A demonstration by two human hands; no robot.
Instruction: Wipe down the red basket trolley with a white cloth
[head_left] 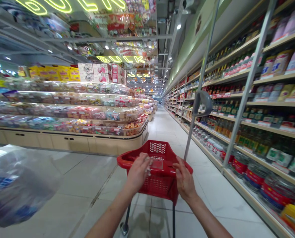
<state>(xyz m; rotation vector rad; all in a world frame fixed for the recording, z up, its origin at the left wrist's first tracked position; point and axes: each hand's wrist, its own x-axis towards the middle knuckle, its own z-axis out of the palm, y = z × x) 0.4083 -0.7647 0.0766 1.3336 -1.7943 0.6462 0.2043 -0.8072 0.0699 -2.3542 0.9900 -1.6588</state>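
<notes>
Red cart stands beneath left hand and right hand.

From where I stand: pale tiled floor, long aisle. Right, tall shelving lined with bottles. Left, rounded, tiered display of packaged goods. Overhead, reflective ceiling panels, spotlights, yellow-green neon signs reading BULK.

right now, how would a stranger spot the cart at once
Find the pale aisle between the stacked display and tall shelves. At its near end, by the left hand and right hand, is the cart. Its bright red, perforated plastic sets it apart from the grey pole beside it.
</notes>
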